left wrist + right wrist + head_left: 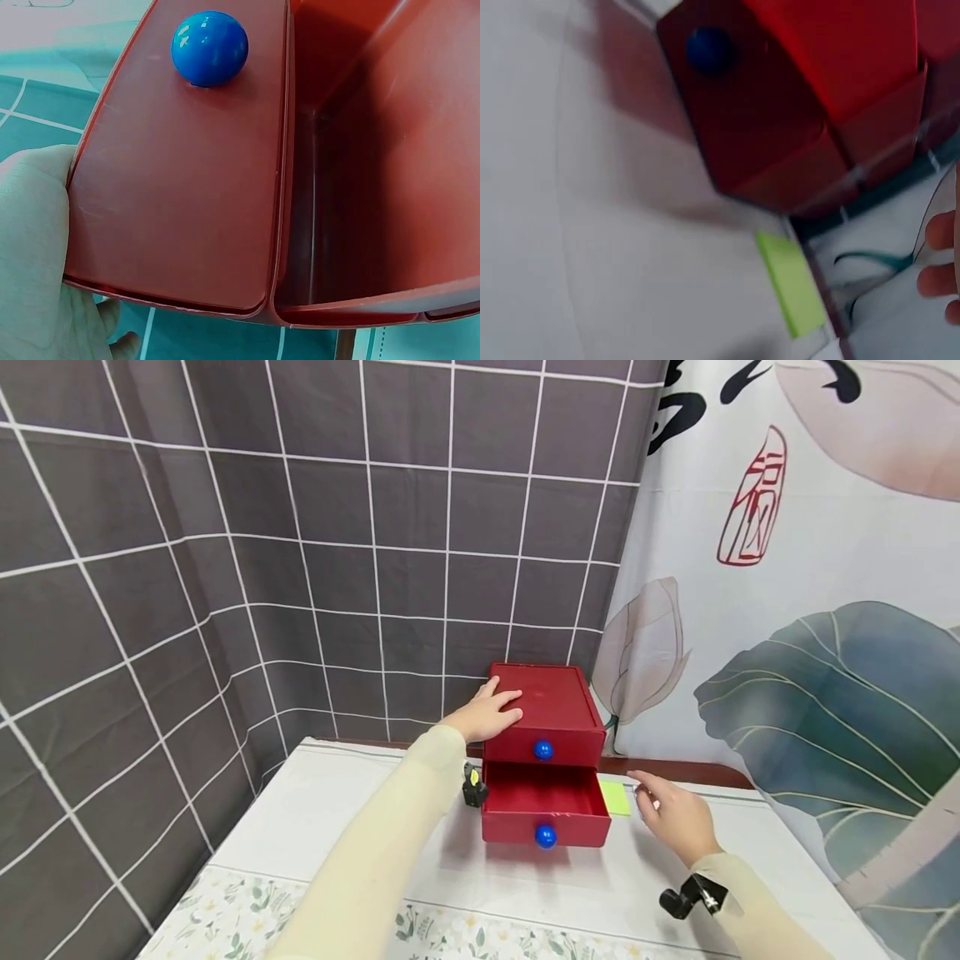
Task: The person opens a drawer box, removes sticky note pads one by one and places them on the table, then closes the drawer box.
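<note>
A red two-drawer cabinet (551, 697) stands near the table's back edge, its lower drawer (510, 829) pulled out and its upper drawer (510, 745) closed. Each front carries a round blue knob (545, 837). My left hand (483, 716) rests at the cabinet's upper left edge, fingers spread over the top; the left wrist view shows the palm against that edge, beside the upper front with its blue knob (209, 48). To the right of the drawer, my right hand (678, 818) hovers over the table with relaxed fingers, holding nothing. Near its fingertips lies a yellow-green sheet (617, 799).
The white table (337, 810) has a floral-patterned front strip (247, 902). A dark gridded curtain (405, 577) hangs behind and on the left, a white lotus-print curtain (675, 527) on the right. Wrist cameras (693, 896) are strapped to both arms.
</note>
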Demonstrator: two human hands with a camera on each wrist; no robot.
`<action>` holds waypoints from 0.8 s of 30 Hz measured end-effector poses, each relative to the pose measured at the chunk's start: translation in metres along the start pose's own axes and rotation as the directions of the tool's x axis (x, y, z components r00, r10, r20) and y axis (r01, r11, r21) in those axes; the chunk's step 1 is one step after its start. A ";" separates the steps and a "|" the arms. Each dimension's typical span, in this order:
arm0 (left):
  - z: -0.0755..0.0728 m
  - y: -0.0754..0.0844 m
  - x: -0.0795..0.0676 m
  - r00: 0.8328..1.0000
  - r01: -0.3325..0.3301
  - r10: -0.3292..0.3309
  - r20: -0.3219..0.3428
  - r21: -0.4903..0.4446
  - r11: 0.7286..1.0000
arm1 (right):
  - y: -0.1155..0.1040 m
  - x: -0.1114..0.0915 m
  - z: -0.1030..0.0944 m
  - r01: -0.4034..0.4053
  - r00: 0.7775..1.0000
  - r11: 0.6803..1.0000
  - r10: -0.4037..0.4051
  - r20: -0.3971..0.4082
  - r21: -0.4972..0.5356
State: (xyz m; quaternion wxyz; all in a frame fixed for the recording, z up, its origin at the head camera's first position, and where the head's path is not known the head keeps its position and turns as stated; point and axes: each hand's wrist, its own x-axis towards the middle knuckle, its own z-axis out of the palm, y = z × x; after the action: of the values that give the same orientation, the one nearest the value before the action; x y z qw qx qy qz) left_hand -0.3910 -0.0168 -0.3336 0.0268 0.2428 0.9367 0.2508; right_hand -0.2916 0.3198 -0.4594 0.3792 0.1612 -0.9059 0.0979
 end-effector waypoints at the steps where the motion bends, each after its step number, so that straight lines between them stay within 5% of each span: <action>1: 0.000 0.000 -0.001 1.000 0.001 -0.001 0.000 -0.004 1.000 | -0.003 0.002 -0.002 0.011 1.000 1.000 -0.011 -0.012 -0.001; 8: -0.001 0.000 -0.002 1.000 -0.003 0.003 0.005 -0.011 1.000 | -0.030 0.013 -0.023 0.169 0.974 0.984 -0.158 -0.161 0.056; 14: 0.000 0.000 -0.002 1.000 -0.003 0.003 0.002 -0.005 1.000 | -0.062 0.023 -0.038 0.387 0.883 0.916 -0.337 -0.326 0.101; 24: 0.000 -0.001 0.001 1.000 -0.004 0.004 -0.003 -0.023 1.000 | -0.109 0.025 -0.043 0.606 0.759 0.785 -0.522 -0.389 0.129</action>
State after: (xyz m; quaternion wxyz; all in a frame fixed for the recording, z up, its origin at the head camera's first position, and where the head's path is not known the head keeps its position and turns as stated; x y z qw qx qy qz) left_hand -0.3920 -0.0175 -0.3338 0.0276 0.2441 0.9333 0.2618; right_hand -0.2403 0.2261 -0.4059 0.5150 0.4555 -0.7168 0.1160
